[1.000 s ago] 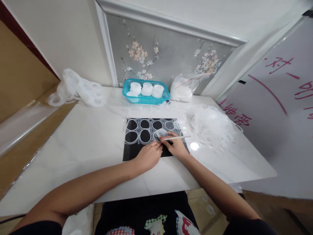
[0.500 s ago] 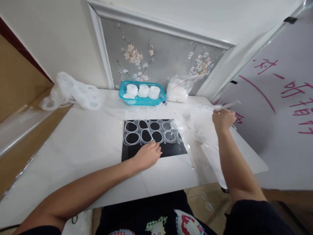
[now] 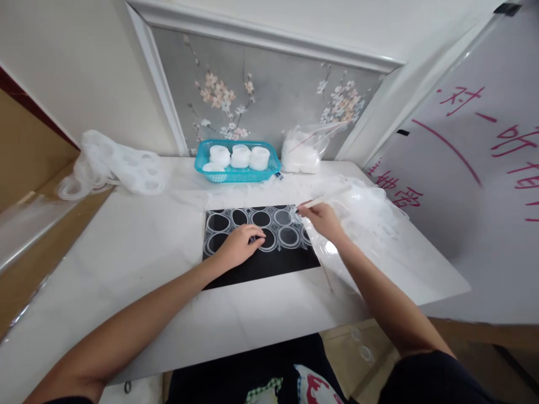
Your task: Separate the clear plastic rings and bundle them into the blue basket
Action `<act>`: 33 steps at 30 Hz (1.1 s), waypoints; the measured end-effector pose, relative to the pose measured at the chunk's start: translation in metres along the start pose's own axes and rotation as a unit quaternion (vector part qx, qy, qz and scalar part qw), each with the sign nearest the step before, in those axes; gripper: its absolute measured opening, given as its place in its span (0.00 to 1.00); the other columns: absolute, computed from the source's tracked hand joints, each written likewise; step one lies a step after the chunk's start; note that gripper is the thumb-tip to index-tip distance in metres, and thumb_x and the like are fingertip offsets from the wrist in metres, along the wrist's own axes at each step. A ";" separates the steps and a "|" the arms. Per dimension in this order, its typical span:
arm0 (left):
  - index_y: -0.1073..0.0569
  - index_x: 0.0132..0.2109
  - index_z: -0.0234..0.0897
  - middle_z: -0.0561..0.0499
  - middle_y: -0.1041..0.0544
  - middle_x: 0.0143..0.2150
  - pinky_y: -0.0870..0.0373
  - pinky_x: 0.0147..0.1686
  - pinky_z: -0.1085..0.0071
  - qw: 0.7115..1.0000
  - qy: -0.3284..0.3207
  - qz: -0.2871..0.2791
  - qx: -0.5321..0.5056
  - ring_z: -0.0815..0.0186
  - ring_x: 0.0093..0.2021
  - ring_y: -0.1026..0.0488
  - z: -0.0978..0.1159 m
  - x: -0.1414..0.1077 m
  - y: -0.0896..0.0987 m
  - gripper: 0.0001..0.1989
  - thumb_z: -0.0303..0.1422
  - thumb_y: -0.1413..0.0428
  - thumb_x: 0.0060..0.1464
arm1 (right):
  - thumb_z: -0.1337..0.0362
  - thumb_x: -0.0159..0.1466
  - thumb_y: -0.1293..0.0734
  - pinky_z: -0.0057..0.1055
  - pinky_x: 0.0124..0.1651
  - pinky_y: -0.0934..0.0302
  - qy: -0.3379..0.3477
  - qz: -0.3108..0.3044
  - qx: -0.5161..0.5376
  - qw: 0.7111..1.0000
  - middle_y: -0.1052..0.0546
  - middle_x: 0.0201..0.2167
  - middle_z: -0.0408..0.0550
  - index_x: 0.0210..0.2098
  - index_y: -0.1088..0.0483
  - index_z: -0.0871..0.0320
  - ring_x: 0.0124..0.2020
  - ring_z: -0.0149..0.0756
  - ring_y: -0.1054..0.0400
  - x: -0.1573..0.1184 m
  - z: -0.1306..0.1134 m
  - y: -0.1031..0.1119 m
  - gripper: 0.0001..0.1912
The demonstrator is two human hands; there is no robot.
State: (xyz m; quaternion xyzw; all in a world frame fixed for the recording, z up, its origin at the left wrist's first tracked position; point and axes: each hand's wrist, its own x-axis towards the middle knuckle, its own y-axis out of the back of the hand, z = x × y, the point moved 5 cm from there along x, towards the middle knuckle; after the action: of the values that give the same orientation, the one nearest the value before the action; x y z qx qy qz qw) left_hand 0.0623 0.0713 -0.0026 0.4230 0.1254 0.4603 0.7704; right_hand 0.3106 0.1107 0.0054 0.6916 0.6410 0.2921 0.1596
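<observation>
A black sheet lies on the white table, its upper part covered by a clear-and-white film patterned with rings. My left hand rests on the sheet's left half, fingers loosely bent, with a gap between thumb and forefinger. At the sheet's upper right corner, my right hand is closed around a thin whitish stick-like tool. Its tip reaches the film's edge; the exact kind of tool cannot be made out. Beside and under my right wrist spreads a heap of clear ring-cut film scraps.
Behind the sheet stands a blue basket with stacks of white round pieces. A zip bag of white material is right of it. White perforated strips lie at the back left. A whiteboard borders the right side.
My right hand has come left from over the scrap heap to the sheet's corner, still holding the tool. My left hand has shifted slightly left and up on the sheet.
</observation>
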 end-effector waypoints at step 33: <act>0.24 0.53 0.24 0.32 0.24 0.56 0.33 0.61 0.58 0.959 -0.074 -0.079 0.263 0.52 0.58 0.27 0.039 0.033 -0.060 0.16 0.27 0.51 0.64 | 0.68 0.66 0.40 0.58 0.67 0.55 0.099 0.200 -0.227 0.948 0.17 0.37 0.50 0.37 0.22 0.54 0.56 0.49 0.32 0.020 0.002 0.009 0.14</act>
State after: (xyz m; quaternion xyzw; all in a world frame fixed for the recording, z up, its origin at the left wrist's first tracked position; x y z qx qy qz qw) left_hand 0.1393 0.0642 -0.0178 0.6323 0.2181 0.3165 0.6726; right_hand 0.3191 0.1296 0.0132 0.7185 0.4194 0.5226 0.1863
